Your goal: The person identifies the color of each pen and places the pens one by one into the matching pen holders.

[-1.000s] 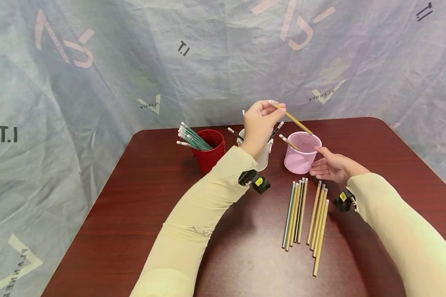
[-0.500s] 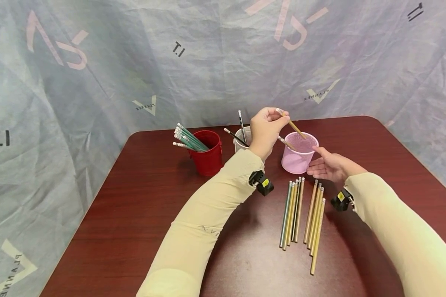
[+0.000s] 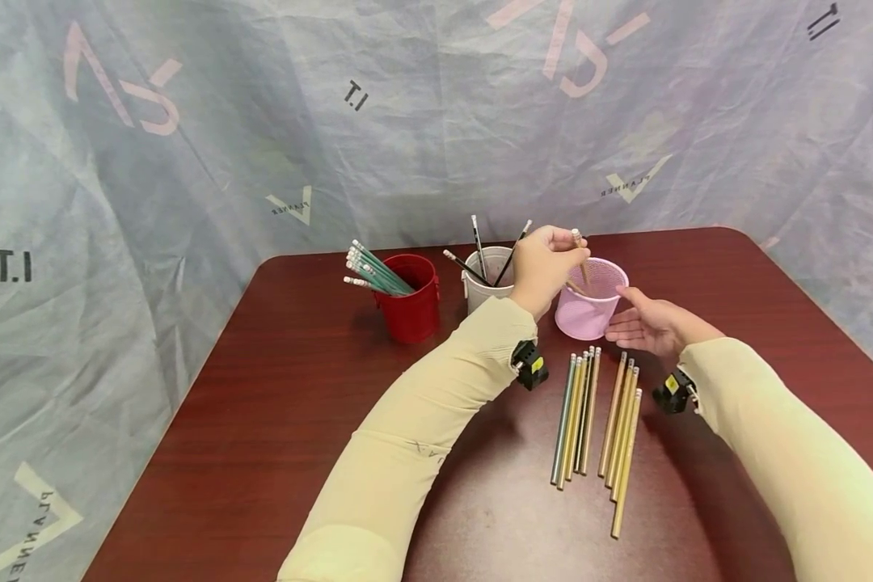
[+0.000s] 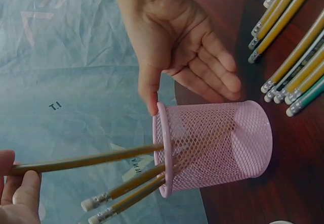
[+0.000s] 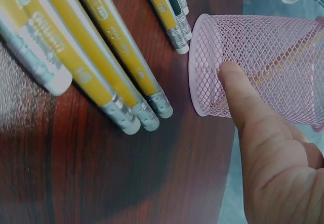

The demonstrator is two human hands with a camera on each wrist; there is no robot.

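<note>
Metal mesh cup (image 4: pixel 212 145), glossy tabletop (image 3: pixel 298 388)

Tabletop (image 3: pixel 291 388) dark reddish-brown, streaked grain; near back edge: red bucket (image 3: pixel 412 315), green pencils (image 3: pixel 378 271); white bucket (image 3: pixel 478 301), black pencils (image 3: pixel 468 269); pink mesh cup (image 3: pixel 584 318), yellow pencils (image 4: pixel 137 180); sleeves (image 3: pixel 407 436) cream; backdrop (image 3: pixel 436 121) grey-blue, pink and black lettering (image 3: pixel 3 267)

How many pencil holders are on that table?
3: the red bucket at left, the white bucket in the middle, partly hidden behind the left sleeve, and the pink mesh cup by the right hand. No others show.
</note>
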